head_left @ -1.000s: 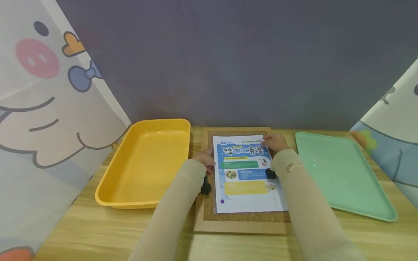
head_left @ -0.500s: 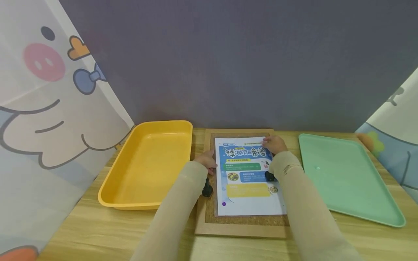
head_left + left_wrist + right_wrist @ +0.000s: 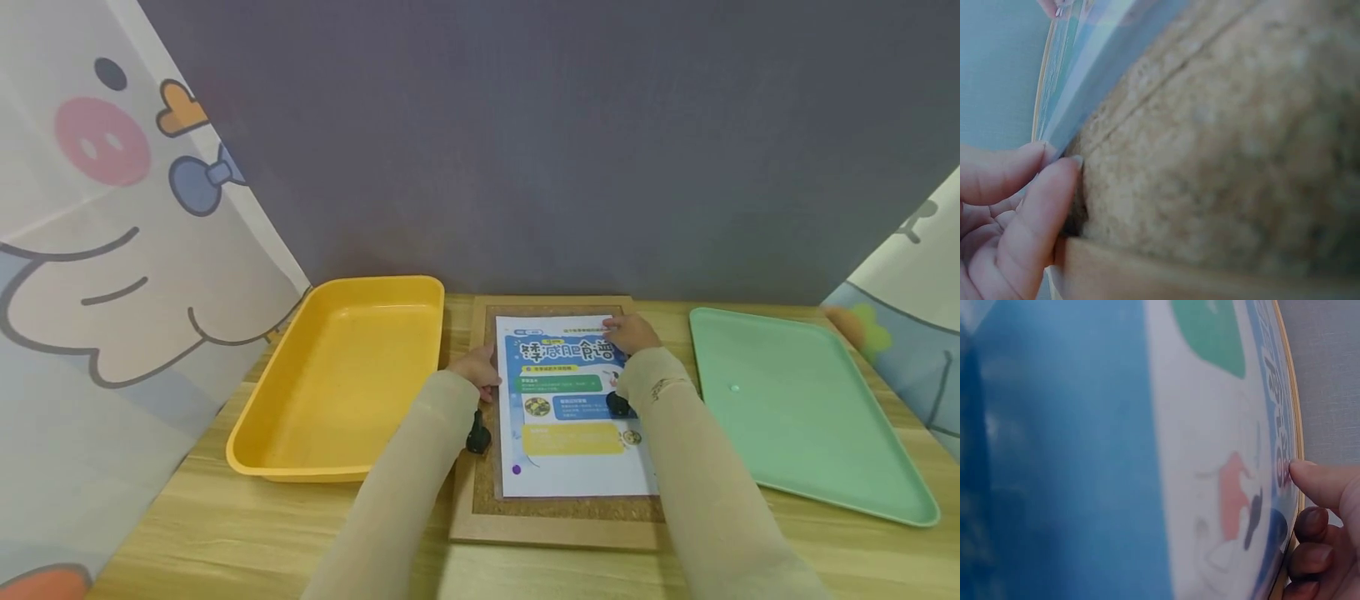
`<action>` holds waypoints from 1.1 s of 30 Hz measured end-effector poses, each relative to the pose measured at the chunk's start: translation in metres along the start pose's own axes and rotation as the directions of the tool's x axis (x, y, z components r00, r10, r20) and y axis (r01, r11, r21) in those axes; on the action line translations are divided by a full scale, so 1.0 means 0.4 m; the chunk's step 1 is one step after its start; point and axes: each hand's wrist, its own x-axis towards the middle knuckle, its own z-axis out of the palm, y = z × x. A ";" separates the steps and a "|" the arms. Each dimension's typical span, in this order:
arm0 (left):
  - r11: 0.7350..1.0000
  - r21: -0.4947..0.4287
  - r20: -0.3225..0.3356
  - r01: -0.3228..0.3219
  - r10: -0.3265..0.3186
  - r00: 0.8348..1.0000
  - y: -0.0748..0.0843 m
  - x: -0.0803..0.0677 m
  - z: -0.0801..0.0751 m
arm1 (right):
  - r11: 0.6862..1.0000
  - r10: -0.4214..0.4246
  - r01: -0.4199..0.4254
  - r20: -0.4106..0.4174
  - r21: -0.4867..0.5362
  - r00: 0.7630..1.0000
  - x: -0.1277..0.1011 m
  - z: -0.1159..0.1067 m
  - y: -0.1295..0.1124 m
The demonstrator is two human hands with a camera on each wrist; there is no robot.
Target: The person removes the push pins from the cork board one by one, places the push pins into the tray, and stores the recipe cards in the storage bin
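We see the poster (image 3: 572,408) lying on the cork board (image 3: 480,487) between our hands: left hand (image 3: 476,369) pinches its left edge, right hand (image 3: 632,332) presses one fingertip at its top right corner. Its writing is unreadable.

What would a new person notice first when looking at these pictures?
Probably the colourful printed sheet lying on the cork board in the middle, with the left hand at its left edge and the right hand on its top right corner. A yellow tray and a green tray flank it.

makeshift booth: cartoon curtains (image 3: 112,250) flank wooden desk (image 3: 225,533).
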 end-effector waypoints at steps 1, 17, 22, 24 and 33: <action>1.000 0.002 -0.001 -0.001 0.001 1.000 0.000 0.001 0.000 | 1.000 -0.001 0.001 -0.001 0.006 1.000 0.001 -0.001 -0.002; 1.000 0.007 -0.002 -0.016 0.016 1.000 0.003 -0.001 0.003 | 0.992 -0.097 0.092 -0.050 -0.088 0.994 0.008 -0.012 -0.005; 0.999 -0.045 0.000 -0.029 0.029 1.000 -0.004 -0.002 0.005 | 0.993 -0.089 0.085 -0.051 -0.078 0.995 0.015 -0.014 0.000; 0.998 -0.063 0.001 -0.024 0.024 1.000 -0.006 -0.001 0.005 | 0.993 -0.094 0.089 -0.056 -0.080 0.994 0.018 -0.015 0.002; 1.000 -0.015 0.009 -0.012 0.012 1.000 0.001 0.004 -0.005 | 0.991 -0.093 0.087 -0.060 -0.105 0.994 0.029 -0.012 0.004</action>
